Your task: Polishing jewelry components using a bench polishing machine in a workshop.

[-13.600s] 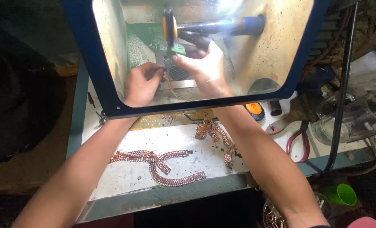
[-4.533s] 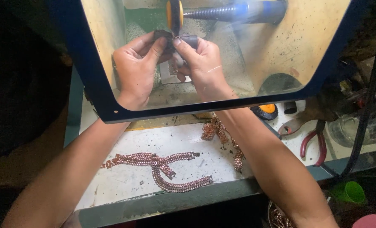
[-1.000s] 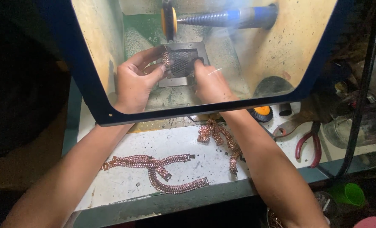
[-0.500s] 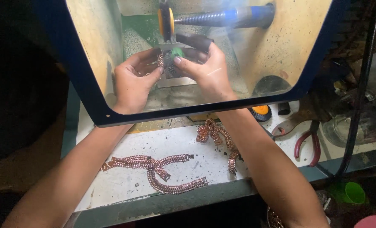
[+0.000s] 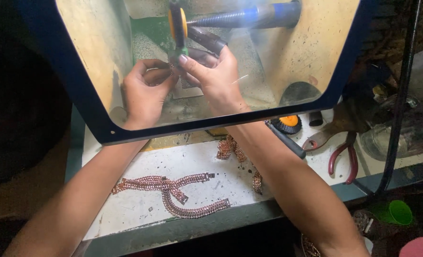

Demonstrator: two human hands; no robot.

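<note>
Both my hands reach behind a clear shield with a dark blue frame [image 5: 83, 95]. My left hand [image 5: 145, 93] and my right hand [image 5: 216, 78] together pinch a small copper-coloured chain piece [image 5: 172, 70], held up just under the yellow-and-black polishing wheel [image 5: 177, 21]. The wheel sits on a threaded spindle [image 5: 235, 18] running in from the right. A dark strip lies over my right fingers near the wheel. Most of the held piece is hidden by my fingers.
Several copper chain bracelets [image 5: 173, 190] lie on the white bench top [image 5: 135, 209] in front. More chain pieces [image 5: 230, 148] lie under my right forearm. Red-handled pliers [image 5: 342, 159], an orange-centred brush wheel [image 5: 287, 123] and a green cup [image 5: 398, 212] are to the right.
My hands have lifted the chain piece from low on the dusty floor of the box up to the wheel. The camera has tilted a little.
</note>
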